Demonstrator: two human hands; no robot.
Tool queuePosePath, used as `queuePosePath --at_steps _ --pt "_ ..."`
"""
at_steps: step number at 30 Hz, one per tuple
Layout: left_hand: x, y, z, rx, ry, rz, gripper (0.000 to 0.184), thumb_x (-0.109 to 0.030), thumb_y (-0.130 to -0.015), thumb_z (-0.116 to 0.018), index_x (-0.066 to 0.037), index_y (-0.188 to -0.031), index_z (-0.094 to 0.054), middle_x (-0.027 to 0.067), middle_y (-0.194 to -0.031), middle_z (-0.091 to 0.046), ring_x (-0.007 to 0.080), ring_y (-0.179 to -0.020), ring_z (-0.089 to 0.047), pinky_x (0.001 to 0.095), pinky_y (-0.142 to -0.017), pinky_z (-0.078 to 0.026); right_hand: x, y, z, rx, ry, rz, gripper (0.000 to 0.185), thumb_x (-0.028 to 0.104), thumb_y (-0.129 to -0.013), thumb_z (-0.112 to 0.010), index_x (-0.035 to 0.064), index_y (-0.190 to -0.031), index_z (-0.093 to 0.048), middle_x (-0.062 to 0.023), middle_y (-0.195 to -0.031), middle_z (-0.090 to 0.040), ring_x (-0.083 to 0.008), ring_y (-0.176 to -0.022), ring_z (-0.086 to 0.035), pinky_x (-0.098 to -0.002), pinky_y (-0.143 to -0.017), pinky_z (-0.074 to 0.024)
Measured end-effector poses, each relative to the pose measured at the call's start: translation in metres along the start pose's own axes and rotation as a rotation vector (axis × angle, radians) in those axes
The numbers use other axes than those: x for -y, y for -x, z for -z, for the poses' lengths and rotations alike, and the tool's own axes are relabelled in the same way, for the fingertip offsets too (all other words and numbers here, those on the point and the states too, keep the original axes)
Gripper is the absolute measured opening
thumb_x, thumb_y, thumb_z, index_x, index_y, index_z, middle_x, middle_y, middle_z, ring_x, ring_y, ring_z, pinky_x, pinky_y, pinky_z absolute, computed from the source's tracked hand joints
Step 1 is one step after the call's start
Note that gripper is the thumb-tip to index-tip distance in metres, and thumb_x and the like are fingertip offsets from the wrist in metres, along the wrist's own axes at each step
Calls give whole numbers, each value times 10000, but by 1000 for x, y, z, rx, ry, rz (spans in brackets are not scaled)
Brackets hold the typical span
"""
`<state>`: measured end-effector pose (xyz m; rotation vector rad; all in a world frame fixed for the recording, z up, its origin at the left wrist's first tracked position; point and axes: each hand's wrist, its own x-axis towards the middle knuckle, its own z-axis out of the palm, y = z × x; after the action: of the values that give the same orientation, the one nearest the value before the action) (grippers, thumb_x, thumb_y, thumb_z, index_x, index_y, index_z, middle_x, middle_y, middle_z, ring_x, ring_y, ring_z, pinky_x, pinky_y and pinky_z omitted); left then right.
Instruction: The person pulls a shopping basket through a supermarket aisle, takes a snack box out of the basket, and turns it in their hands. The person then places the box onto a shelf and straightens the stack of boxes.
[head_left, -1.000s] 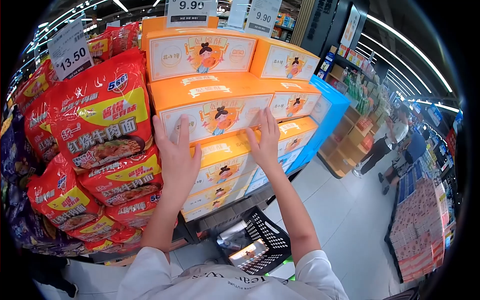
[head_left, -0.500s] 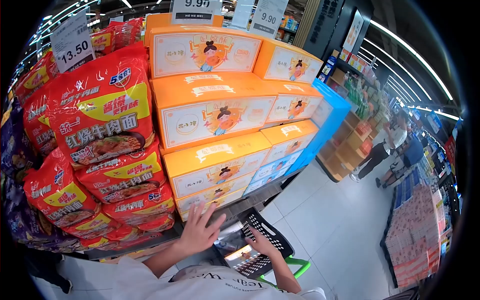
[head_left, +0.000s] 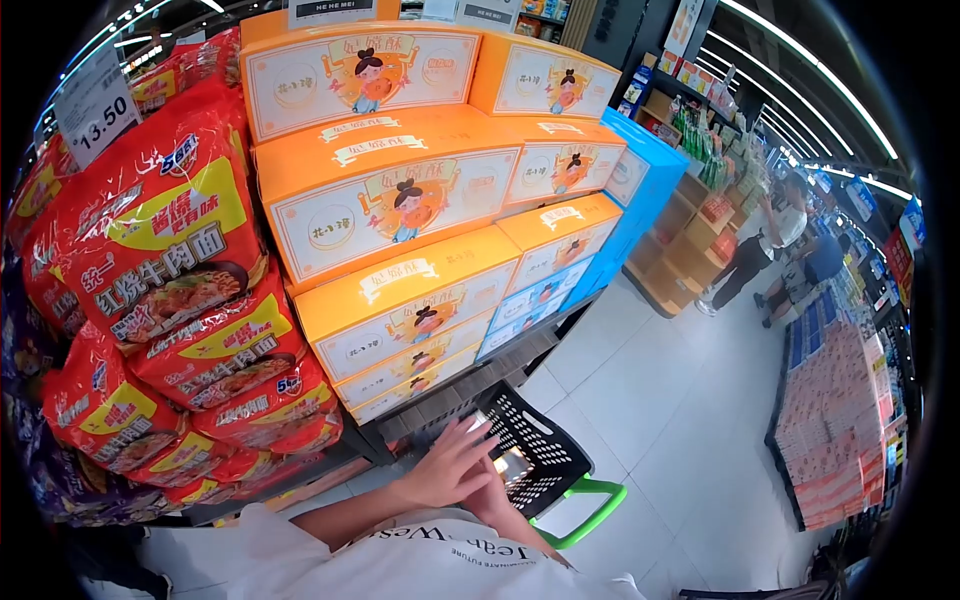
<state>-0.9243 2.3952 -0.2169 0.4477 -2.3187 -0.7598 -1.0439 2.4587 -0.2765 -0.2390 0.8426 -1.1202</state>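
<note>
Red noodle packs [head_left: 150, 240] fill the left; orange boxes [head_left: 395, 210] stand stacked at upper centre. Below them, the left hand [head_left: 450, 465], loose and empty, partly hides the right hand [head_left: 487, 492], whose grip I cannot tell; the black basket [head_left: 540, 432] sits just right of both.

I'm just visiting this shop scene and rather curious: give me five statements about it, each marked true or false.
1. The red beef noodle packs are stacked left of the orange cartons. True.
2. The price sign above the noodle packs reads 15.30. False: the price sign reads 13.50.
3. The left hand and right hand are close together by the black shopping basket. True.
4. The right hand grips the basket's green handle. False: no hand is on the green handle.
5. Both hands touch the stacked orange cartons. False: both are away from them.
</note>
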Motion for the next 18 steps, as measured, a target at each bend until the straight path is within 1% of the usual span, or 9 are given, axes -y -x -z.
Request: queuePosePath --at_steps 3,4,7,10,11,12,14,17,18 --pt "9 -3 -33 80 29 -183 535 -304 -840 -524 -94 -1316 -403 173 -1349 -380 385 -1255 -328 548 -1033 -207 -6 1 -1 487 -361 134 664 563 -900 -279 106 -1380 -276 -110 -1379 -337 -257 -1263 -349 -393 -1038 -293" --pt "12 -2 -45 130 30 -246 532 -300 -837 -521 -93 -1314 -405 173 -1339 -394 379 -1249 -339 545 -1032 -211 -9 2 3 344 -359 163 645 554 -903 -287 110 -1371 -291 -118 -1371 -348 -279 -1260 -346 -421 -1041 -279" --pt "17 2 -60 98 159 -42 521 -299 -817 -483 -78 -1288 -446 149 -1309 -444 348 -1250 -361 519 -1044 -211 -2 6 15 93 -432 194 617 539 -906 -307 120 -1358 -314 -128 -1354 -372 -308 -1247 -351 -470 -1041 -259" --pt "34 8 -68 -51 116 55 487 -270 -852 -493 -74 -1295 -434 190 -1264 -468 330 -1164 -442 449 -972 -332 28 35 20 171 -686 94 643 549 -897 -318 119 -1375 -291 -109 -1356 -378 -261 -1223 -383 -443 -1019 -284" --pt "50 21 -80 -37 321 325 496 -304 -878 -472 -65 -1309 -415 148 -1290 -461 280 -1184 -429 408 -989 -312 44 53 -1 -14 -390 241 648 539 -900 -324 109 -1383 -272 -116 -1372 -362 -265 -1240 -366 -436 -1026 -274" --pt "68 36 -92 -21 522 593 508 -338 -904 -450 -56 -1323 -395 105 -1316 -455 231 -1204 -417 367 -1005 -293 61 70 -23 -40 -255 432 658 523 -908 -309 87 -1396 -238 -124 -1405 -320 -276 -1265 -340 -431 -1045 -252" --pt "99 61 -91 61 629 753 570 -463 -908 -377 -77 -1326 -401 74 -1323 -451 207 -1178 -418 356 -990 -300 78 92 -35 55 -144 781 657 497 -915 -300 75 -1409 -204 -145 -1436 -263 -317 -1300 -289 -445 -1071 -205" --pt "99 67 -89 73 864 1122 680 -608 -883 -259 -115 -1324 -416 47 -1308 -468 195 -1123 -441 336 -970 -307 82 95 -37 -174 319 1391 631 483 -926 -236 59 -1392 -251 -157 -1421 -294 -328 -1291 -306 -477 -1082 -191" --pt "96 67 -88 54 956 1270 719 -650 -870 -218 -129 -1322 -422 41 -1298 -477 196 -1101 -453 328 -964 -310 72 91 -29 -213 502 1385 625 466 -924 -256 46 -1387 -252 -165 -1426 -278 -345 -1299 -285 -470 -1082 -183"
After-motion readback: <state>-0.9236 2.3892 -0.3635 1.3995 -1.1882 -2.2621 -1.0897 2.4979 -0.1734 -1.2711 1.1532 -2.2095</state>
